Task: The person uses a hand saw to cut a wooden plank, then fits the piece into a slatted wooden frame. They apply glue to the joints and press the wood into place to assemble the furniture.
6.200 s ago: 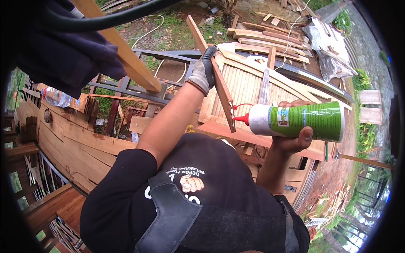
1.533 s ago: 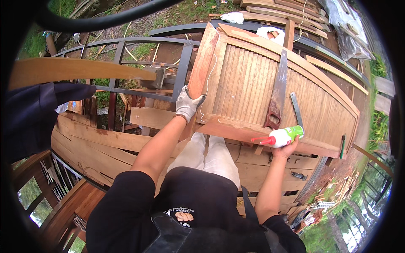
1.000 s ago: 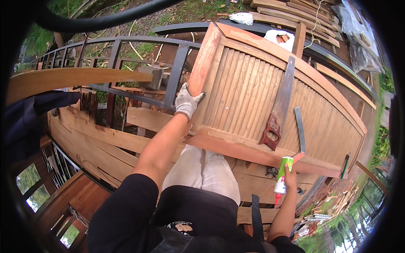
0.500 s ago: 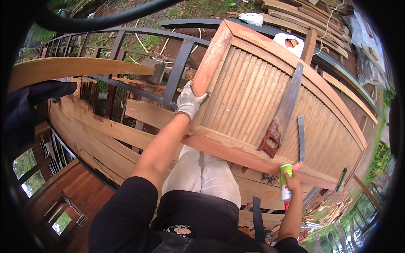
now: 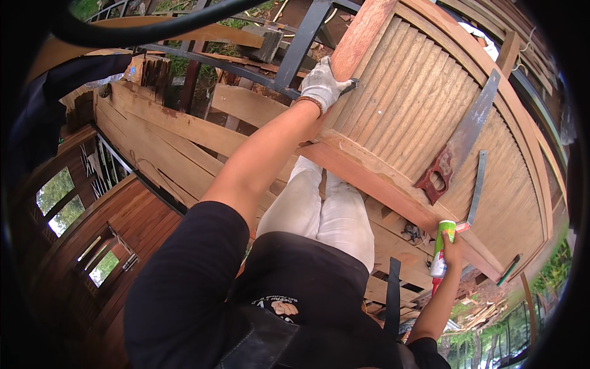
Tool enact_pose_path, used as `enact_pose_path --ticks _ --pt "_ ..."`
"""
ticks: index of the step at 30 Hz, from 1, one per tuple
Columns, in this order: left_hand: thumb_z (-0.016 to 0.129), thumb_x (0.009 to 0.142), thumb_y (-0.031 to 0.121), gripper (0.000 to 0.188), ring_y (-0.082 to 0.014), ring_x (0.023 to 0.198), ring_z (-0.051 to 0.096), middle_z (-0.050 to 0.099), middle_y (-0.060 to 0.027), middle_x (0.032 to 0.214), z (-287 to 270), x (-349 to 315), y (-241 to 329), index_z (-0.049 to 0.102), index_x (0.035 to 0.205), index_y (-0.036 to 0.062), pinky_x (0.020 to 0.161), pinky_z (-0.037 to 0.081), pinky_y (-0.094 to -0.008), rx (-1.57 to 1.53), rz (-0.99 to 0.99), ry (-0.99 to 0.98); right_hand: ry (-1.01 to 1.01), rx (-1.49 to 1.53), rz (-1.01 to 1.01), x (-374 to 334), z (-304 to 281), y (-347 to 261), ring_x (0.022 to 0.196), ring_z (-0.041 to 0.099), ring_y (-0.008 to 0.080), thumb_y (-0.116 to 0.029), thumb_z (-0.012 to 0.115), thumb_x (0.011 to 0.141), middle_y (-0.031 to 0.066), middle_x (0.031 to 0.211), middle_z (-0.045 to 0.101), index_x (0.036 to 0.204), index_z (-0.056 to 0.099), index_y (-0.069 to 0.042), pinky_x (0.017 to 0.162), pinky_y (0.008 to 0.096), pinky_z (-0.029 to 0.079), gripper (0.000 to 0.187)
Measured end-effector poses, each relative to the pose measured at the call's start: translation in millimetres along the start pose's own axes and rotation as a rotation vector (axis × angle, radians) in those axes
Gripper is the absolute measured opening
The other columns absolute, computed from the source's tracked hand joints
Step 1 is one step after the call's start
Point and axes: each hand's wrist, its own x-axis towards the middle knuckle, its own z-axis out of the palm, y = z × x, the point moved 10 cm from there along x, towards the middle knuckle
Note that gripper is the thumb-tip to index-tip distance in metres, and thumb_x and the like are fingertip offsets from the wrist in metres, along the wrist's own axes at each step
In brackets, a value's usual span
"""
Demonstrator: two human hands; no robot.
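Note:
A large louvred wooden panel (image 5: 393,92) with a reddish frame and one curved side lies before me. My left hand (image 5: 326,86), in a white work glove with dark fingertips, is closed round the frame's left piece. My bare right hand (image 5: 453,251) grips a green and white bottle (image 5: 439,261) beside the panel's near edge, its red tip pointing down. On the slats lies a handsaw (image 5: 442,169) with a brown wooden handle. To its right rests a try square (image 5: 477,187) with a metal blade. A green pencil (image 5: 510,269) sits at the panel's right corner.
Long boards (image 5: 178,132) extend to the left under the panel. Dark metal framing (image 5: 301,46) stands behind them. A dark cloth (image 5: 67,92) hangs at far left above a plank floor (image 5: 126,237). A black cable (image 5: 166,27) crosses the top.
The view has shifted, so the panel and its tools appear farther right, with the panel's far end cut off. Both hands keep their holds on the frame and the bottle.

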Motion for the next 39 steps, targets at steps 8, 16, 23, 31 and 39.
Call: enact_pose_path --ticks 8,16,23,31,39 --pt "0.083 0.072 0.061 0.1 -0.0368 0.124 0.06 0.059 -0.0224 0.136 9 -3 4 0.043 0.143 0.0032 0.106 0.049 -0.0434 -0.016 -0.005 -0.081 0.034 -0.073 -0.041 7 -4 9 0.108 0.067 0.0336 -0.036 0.069 0.095 0.0261 0.12 0.068 0.135 0.056 0.006 0.093 0.0424 0.051 0.059" --pt "0.08 0.072 0.066 0.107 -0.0366 0.129 0.056 0.057 -0.0248 0.139 13 -9 5 0.041 0.147 -0.0011 0.109 0.045 -0.0413 0.02 0.033 -0.025 0.07 -0.059 -0.046 -2 -4 -2 0.108 0.067 0.0345 -0.034 0.069 0.095 0.0261 0.119 0.068 0.135 0.057 0.005 0.093 0.0427 0.051 0.057" --pt "0.081 0.068 0.067 0.112 -0.0381 0.131 0.054 0.055 -0.0252 0.142 15 1 8 0.042 0.148 -0.0012 0.111 0.044 -0.0421 -0.03 0.094 -0.002 0.096 -0.135 0.005 -1 -7 6 0.113 0.067 0.0364 -0.04 0.071 0.092 0.028 0.121 0.067 0.14 0.055 0.002 0.096 0.0431 0.05 0.066" --pt "0.087 0.064 0.064 0.119 -0.0373 0.132 0.054 0.049 -0.0245 0.149 -10 48 37 0.038 0.15 -0.0007 0.111 0.044 -0.0406 -0.3 0.06 -0.023 0.089 -0.122 0.019 -3 -9 1 0.112 0.068 0.038 -0.038 0.073 0.09 0.0275 0.119 0.069 0.138 0.056 0.002 0.095 0.0447 0.052 0.065" --pt "0.084 0.067 0.065 0.106 -0.0396 0.119 0.063 0.064 -0.0254 0.129 9 59 48 0.045 0.143 0.0017 0.102 0.05 -0.0444 -0.139 0.067 0.06 0.1 -0.077 0.012 -3 -8 8 0.113 0.067 0.0405 -0.038 0.073 0.089 0.0276 0.12 0.068 0.138 0.057 -0.001 0.095 0.0457 0.051 0.064"
